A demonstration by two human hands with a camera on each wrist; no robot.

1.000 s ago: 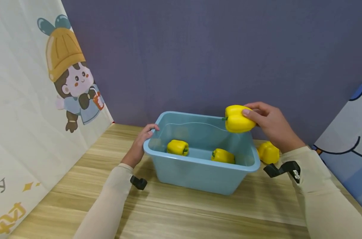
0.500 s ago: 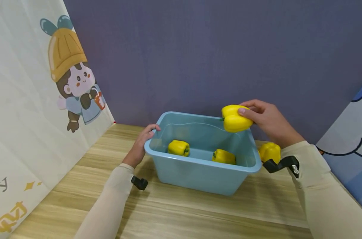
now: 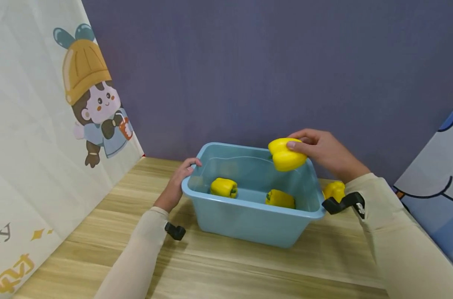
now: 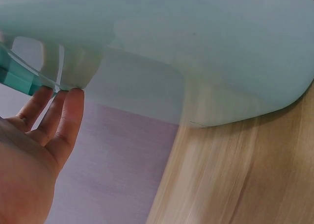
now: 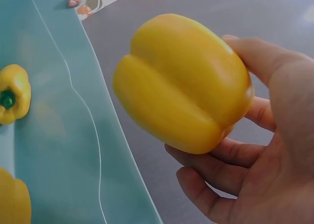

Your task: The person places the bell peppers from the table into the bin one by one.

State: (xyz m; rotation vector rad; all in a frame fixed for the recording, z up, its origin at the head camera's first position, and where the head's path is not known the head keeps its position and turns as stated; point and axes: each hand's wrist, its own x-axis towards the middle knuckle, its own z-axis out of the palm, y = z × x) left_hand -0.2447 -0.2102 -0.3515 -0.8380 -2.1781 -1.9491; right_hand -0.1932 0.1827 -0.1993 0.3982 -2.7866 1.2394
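Observation:
A light-blue plastic bin (image 3: 245,222) stands on the wooden table. My left hand (image 3: 175,185) holds its left rim; in the left wrist view, several fingertips (image 4: 73,99) touch the bin's outer side. Above the bin's back right corner, my right hand (image 3: 323,151) grips a yellow bell pepper (image 3: 287,160) between thumb and fingers, its stem pointing left. In the right wrist view the held pepper fills the middle, apart from the bin wall. Inside the bin lie two yellow peppers, one at the left (image 3: 223,187) and another at the right (image 3: 280,199).
Another yellow pepper (image 3: 334,190) lies on the table right of the bin, partly hidden by my right wrist. A dark purple-grey panel (image 3: 248,70) rises behind the bin. A white printed sheet (image 3: 24,124) borders the left side.
My right hand has moved left with the pepper, further over the bin, and the pepper's stem end has tipped down a little. The left hand keeps its place on the rim.

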